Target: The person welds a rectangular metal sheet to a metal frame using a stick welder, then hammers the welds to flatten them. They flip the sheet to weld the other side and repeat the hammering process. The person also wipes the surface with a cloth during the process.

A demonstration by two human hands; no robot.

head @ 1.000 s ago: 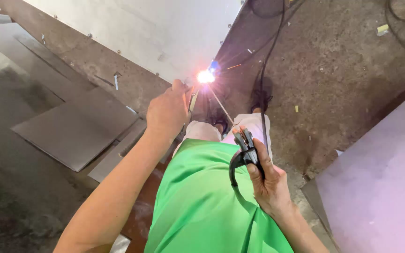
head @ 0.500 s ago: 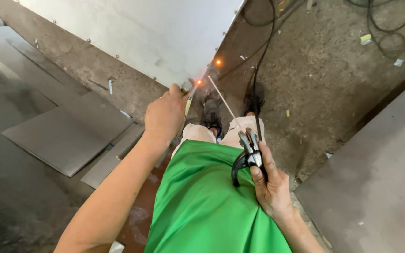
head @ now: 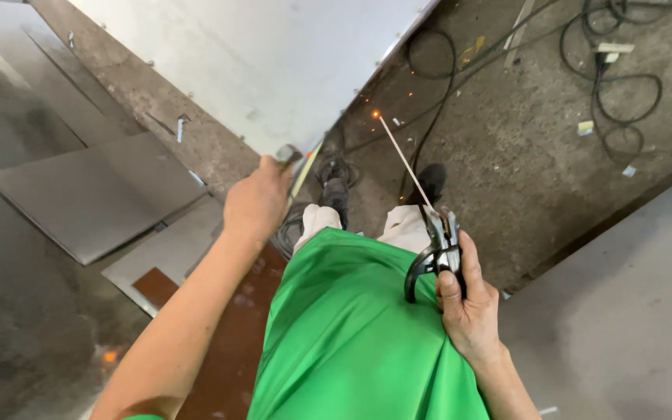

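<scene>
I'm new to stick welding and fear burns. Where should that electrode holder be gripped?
Grip the electrode holder by its dark handle at the rear, coming from behind as the right hand does. The rod juts forward from its clamp, its tip glowing orange.

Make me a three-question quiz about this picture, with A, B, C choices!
1. Where does the thin rod sit?
A. In the clamp in the right hand
B. Flat on the floor
C. In the left hand

2. What colour is the person's shirt?
A. Red
B. Green
C. Blue

3. How does the rod's far tip look?
A. Glowing orange
C. Wrapped in tape
B. Dripping wet

Answers:
1 A, the right hand grips the clamp holder and the rod sticks out of it.
2 B, the cloth is bright green.
3 A, the tip glows with small sparks nearby, while the left hand holds a grey tool.
</scene>
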